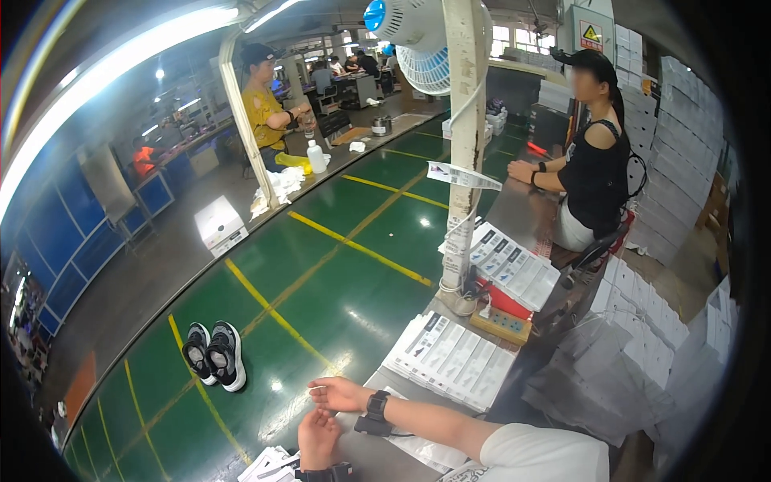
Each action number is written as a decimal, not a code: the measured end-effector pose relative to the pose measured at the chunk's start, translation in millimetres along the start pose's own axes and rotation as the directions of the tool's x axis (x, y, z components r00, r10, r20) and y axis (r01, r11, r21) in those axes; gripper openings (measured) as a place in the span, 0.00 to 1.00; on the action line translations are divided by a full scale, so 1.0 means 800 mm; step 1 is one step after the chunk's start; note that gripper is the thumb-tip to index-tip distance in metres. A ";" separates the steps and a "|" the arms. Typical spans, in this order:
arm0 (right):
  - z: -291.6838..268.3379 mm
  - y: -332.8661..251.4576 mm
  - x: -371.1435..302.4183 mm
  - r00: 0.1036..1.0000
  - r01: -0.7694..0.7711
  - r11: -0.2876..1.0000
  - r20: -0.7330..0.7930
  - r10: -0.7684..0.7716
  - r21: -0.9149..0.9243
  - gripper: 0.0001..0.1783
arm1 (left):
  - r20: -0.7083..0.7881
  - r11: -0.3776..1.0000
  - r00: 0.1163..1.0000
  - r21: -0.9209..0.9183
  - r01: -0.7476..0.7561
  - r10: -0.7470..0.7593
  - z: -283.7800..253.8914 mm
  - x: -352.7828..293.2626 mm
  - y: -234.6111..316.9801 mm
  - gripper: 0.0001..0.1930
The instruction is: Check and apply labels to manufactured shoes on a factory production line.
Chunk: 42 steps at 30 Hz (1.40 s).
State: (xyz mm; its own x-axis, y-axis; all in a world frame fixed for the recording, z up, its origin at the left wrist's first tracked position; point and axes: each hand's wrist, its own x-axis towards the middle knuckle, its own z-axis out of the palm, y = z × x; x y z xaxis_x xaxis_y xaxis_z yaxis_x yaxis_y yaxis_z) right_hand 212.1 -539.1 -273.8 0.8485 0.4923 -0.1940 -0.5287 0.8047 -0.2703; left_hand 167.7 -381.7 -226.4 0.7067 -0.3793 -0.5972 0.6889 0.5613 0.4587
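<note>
Over the near edge of the green belt, my right hand reaches in from the right, fingers stretched out and slightly bent, holding nothing. Just below it is my left hand, palm up with loosely bent fingers and nothing visible in it. The two hands are close together. Both wrists wear dark bands. A pair of black and grey sneakers with white soles stands on the green conveyor belt, left of my hands and apart from them. White printed sheets lie beside my left wrist.
Stacks of printed label sheets lie along the right ledge, near a yellow power strip and a white post. A white box and a white bottle stand across the belt. A seated co-worker is at the right.
</note>
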 end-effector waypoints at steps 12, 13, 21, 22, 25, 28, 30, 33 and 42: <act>-0.003 0.002 0.002 1.000 0.005 1.000 0.014 -0.005 -0.011 0.10 | -0.011 1.000 1.000 -0.024 0.002 -0.002 -0.004 0.005 -0.001 0.06; -0.001 0.004 0.002 1.000 0.003 1.000 0.012 -0.003 -0.002 0.10 | -0.010 1.000 1.000 -0.022 -0.014 0.014 -0.006 0.006 -0.001 0.06; 0.009 0.002 -0.001 1.000 -0.003 1.000 -0.017 0.003 0.005 0.10 | 0.003 1.000 1.000 -0.021 -0.017 0.017 -0.002 0.002 0.000 0.06; 0.009 0.003 -0.001 1.000 -0.005 1.000 -0.017 0.005 0.003 0.10 | 0.004 1.000 1.000 -0.023 -0.011 0.011 -0.002 0.002 0.001 0.06; 0.009 0.004 -0.001 1.000 0.005 1.000 -0.018 -0.004 0.003 0.09 | 0.000 0.999 1.000 -0.045 0.002 -0.002 -0.003 0.000 0.000 0.06; 0.005 0.007 0.001 0.999 0.011 1.000 -0.033 -0.010 0.013 0.09 | 0.001 0.997 1.000 -0.070 0.028 -0.028 -0.003 0.001 -0.002 0.06; 0.003 0.007 0.003 1.000 0.003 1.000 -0.021 -0.003 0.031 0.10 | 0.013 0.997 0.999 -0.066 0.033 -0.032 -0.001 -0.001 -0.001 0.06; 0.000 0.010 0.007 1.000 0.005 0.999 -0.011 -0.005 0.034 0.10 | 0.020 0.998 0.999 -0.059 0.037 -0.036 -0.001 -0.002 0.000 0.06; 0.013 0.008 0.010 1.000 -0.016 0.999 -0.006 0.017 0.046 0.09 | -0.004 0.997 1.000 -0.069 0.021 -0.021 -0.001 -0.003 0.006 0.06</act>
State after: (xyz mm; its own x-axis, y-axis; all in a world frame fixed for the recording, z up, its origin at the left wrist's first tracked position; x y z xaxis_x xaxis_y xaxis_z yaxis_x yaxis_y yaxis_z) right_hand 215.7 -526.3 -267.1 0.8395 0.5037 -0.2037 -0.5408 0.8109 -0.2236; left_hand 169.2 -377.4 -223.2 0.6912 -0.3884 -0.6094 0.6908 0.6029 0.3992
